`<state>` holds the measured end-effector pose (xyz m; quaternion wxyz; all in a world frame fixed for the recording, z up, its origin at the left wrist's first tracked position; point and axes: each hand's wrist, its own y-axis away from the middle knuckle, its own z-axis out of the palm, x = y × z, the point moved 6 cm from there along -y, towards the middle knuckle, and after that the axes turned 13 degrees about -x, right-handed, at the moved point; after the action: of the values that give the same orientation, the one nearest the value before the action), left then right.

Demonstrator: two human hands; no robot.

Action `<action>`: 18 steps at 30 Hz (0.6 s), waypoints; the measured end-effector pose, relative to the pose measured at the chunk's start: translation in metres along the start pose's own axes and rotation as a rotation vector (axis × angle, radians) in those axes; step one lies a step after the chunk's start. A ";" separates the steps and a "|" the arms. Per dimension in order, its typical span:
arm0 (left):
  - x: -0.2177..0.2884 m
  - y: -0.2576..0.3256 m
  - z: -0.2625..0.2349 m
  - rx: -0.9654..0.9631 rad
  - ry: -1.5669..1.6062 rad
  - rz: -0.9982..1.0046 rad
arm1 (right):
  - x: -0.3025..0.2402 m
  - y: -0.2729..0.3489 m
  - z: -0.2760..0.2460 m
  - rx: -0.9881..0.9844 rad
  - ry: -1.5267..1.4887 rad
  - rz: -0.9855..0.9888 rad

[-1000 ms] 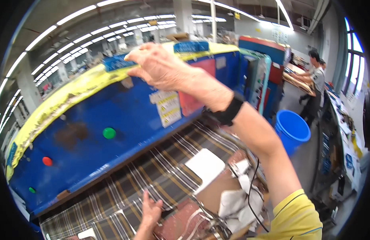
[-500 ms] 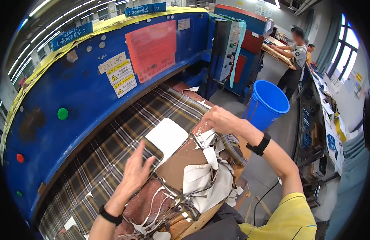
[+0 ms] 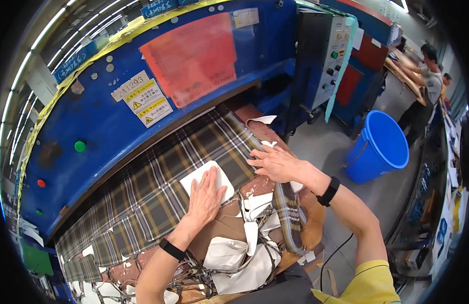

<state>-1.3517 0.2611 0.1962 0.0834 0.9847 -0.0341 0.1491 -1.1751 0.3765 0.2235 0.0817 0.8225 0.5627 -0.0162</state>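
Observation:
My left hand (image 3: 206,198) lies flat, fingers stretched, on a white rounded panel (image 3: 221,175). That panel rests on layered plaid fabric (image 3: 148,195), dark with tan and white lines. My right hand (image 3: 277,163) is spread over the fabric's right edge, its fingertips touching the cloth and nothing visibly gripped. Close to me, below both hands, a brown sheet (image 3: 211,235) lies among white scraps (image 3: 227,253) and dark trimmings. A strip of plaid cloth (image 3: 286,218) hangs at the right, under my right forearm.
Behind the fabric rises a large blue machine beam (image 3: 102,106) with a red sheet (image 3: 194,61) on it. A control box (image 3: 331,61) stands at its right end. A blue bin (image 3: 379,147) is on the floor to the right. Another person (image 3: 422,86) works beyond it.
My left hand has come down flat onto the white panel. My right hand has gone from closed fingers to spread ones at the cloth's edge. The view has shifted.

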 end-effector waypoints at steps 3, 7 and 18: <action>0.006 -0.008 0.004 -0.014 0.008 -0.059 | 0.016 -0.011 -0.013 -0.172 -0.106 -0.014; 0.024 -0.015 0.002 0.113 0.170 -0.026 | 0.031 -0.023 -0.125 0.460 -0.321 -0.119; 0.036 -0.026 0.004 0.170 -0.030 0.078 | 0.049 -0.114 -0.356 0.974 0.260 -0.118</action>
<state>-1.3134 0.2845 0.1992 -0.0068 0.9883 -0.0610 0.1399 -1.2859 0.5168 0.5559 -0.3831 0.7273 0.5407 -0.1786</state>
